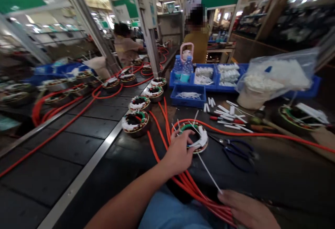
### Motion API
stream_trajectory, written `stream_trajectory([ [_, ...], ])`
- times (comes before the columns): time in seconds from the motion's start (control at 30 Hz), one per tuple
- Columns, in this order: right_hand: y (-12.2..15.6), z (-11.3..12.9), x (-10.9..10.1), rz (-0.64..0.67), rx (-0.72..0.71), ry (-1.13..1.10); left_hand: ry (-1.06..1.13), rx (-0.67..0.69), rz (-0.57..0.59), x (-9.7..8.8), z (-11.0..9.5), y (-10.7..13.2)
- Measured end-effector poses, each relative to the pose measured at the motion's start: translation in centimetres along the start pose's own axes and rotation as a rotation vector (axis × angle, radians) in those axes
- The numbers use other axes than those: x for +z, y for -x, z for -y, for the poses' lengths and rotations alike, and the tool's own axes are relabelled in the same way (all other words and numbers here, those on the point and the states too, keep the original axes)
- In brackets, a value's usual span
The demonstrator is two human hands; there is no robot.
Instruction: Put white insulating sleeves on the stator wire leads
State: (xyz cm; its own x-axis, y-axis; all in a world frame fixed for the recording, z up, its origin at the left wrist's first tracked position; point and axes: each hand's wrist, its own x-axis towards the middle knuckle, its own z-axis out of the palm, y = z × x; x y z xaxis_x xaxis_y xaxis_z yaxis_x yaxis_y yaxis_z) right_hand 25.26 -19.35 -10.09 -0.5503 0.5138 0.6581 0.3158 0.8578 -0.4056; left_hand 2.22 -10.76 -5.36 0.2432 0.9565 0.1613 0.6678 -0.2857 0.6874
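Observation:
A ring-shaped motor stator [201, 140] with white wrapping, green parts and copper windings lies on the dark bench in front of me. My left hand [180, 150] curls its fingers over the near left side of its rim. From the stator a thin white cable tie [209, 173] runs down to the right, its far end pinched in the fingers of my right hand [247, 206]. Other thin white ends stick up around the ring. Just right of the stator lie dark blue-handled pliers [239, 152], touched by neither hand.
Orange-red cables [157, 145] run under and around the work. More stators [136, 122] line the metal edge of the conveyor [65, 166] at left. Behind are blue bins [188, 96], water bottles [186, 70], white sleeves [227, 115] and a bagged tub [258, 89]. Two people are farther back.

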Motion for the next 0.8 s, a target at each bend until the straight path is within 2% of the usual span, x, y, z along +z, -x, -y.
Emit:
stream_trajectory([
  [0.23, 1.0, 0.8, 0.4, -0.017, 0.038, 0.088, -0.040, 0.067, 0.015, 0.0, 0.4, -0.3],
  [0.57, -0.8, 1.6, -0.5, -0.066, 0.049, 0.089, -0.132, 0.138, 0.063, -0.4, 0.3, -0.1],
  [0.8, -0.9, 1.4, -0.5, -0.026, 0.010, 0.093, -0.159, 0.168, 0.061, -0.3, 0.5, -0.1],
])
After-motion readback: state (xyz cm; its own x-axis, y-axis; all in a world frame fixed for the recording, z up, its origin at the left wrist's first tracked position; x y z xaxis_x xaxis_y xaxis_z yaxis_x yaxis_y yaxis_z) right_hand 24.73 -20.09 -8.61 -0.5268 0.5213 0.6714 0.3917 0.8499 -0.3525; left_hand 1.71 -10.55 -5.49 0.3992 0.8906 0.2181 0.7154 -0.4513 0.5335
